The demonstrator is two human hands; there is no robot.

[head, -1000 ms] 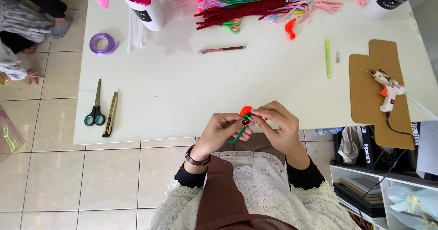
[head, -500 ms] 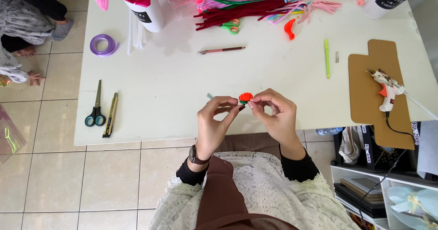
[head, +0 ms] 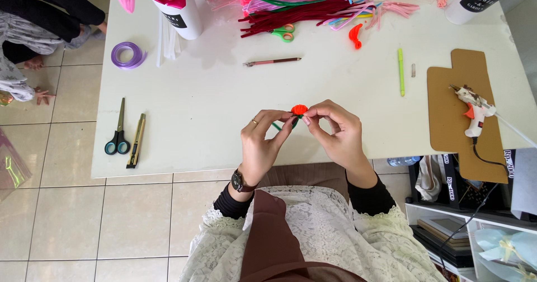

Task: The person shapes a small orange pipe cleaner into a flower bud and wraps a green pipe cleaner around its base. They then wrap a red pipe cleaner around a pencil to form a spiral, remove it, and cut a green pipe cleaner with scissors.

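Head view, looking down at the white bench [head: 212, 131]. Both hands meet at the centre of the frame, just above the bench's near edge, and share one small workpiece: an orange chenille flower head [head: 299, 109] on a green chenille stem [head: 278, 126]. The left hand [head: 262, 143] and the right hand [head: 335, 132] are each closed to a narrow pinch; the right thumb and forefinger grip just beside the orange head, while the left fingertips hold the stem below it. The piece lies between the two hands, touching both, and neither is clearly nearer. Its long axis runs on a slant, from the orange head at upper right down to the green end at lower left. The head looks fuzzy and tightly coiled; the stem is thin, pliable and wire-like. At the left of the frame a pair of teal-handled scissors [head: 118, 134] and a utility knife [head: 136, 141] lie side by side, well apart from the hands, with a purple ribbon roll [head: 128, 55] above them. Along the top edge lies a loose heap of chenille stems [head: 302, 5] in red, pink and purple. At right a hot glue gun [head: 471, 109] rests on a brown cardboard sheet [head: 464, 120].
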